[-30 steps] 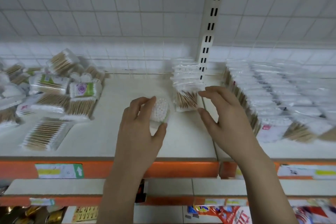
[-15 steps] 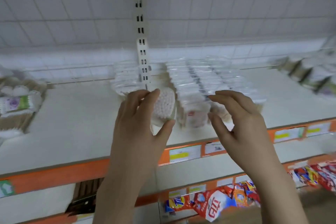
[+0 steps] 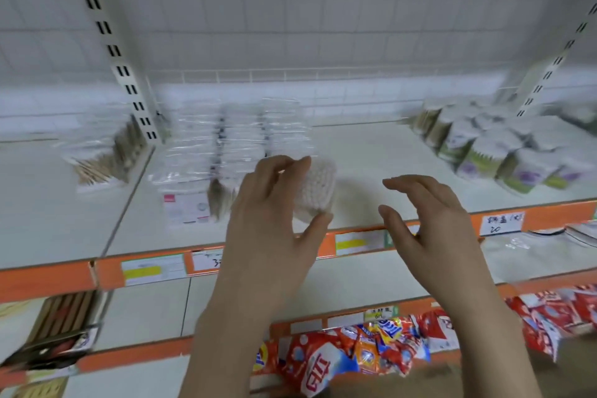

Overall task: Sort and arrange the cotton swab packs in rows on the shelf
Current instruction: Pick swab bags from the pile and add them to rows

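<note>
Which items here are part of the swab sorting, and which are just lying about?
Job: swab pack held in left hand; right hand; clear flat packs; wooden-stick packs; round tubs; shelf.
Not job: snack bags; price labels.

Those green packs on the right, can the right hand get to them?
Probably yes. The right hand is open and holds nothing, and only bare shelf lies between it and the green packs. The left hand holds the swab pack.
</note>
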### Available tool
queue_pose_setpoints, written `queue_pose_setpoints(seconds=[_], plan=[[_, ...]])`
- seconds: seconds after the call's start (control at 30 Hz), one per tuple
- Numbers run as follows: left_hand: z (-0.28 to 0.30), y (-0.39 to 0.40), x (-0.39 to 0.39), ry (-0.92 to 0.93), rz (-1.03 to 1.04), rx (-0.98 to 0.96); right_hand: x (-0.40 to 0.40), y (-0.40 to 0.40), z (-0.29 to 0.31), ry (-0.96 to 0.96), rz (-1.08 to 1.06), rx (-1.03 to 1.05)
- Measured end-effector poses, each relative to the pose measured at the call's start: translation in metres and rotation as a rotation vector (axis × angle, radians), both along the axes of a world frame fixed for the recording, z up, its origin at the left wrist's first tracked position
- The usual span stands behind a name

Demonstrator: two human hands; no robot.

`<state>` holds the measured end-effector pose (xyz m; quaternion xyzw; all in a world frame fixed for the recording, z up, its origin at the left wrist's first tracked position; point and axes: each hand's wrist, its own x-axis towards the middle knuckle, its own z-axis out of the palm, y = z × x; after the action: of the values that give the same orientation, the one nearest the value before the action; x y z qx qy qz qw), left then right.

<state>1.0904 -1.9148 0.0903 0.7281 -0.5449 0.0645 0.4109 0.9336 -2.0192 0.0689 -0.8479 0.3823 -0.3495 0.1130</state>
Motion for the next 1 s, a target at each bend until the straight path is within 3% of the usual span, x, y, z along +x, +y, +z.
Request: queue_pose_setpoints(seconds=[0.1,0.43,0.63,1.0], plan=[[0.000,-0.015,-0.010,-0.065,-0.002,0.051,-0.011,-0.015,-0.004,-0.002,-0.006,0.027],[-0.014,-0.085,-0.033,0.018,-0.134,-0.010,-0.051,-0.056,0.001,0.059,-0.146,0.018],[-0.028,-0.121,-0.057,-0.041,-0.204,0.057,-0.086,-0.077,-0.012,0.068,-0.218,0.031],[-0.042,-0.209,-0.159,-0.100,-0.273,0.190,-0.171,-0.166,-0.013,0.045,-0.170,-0.002]])
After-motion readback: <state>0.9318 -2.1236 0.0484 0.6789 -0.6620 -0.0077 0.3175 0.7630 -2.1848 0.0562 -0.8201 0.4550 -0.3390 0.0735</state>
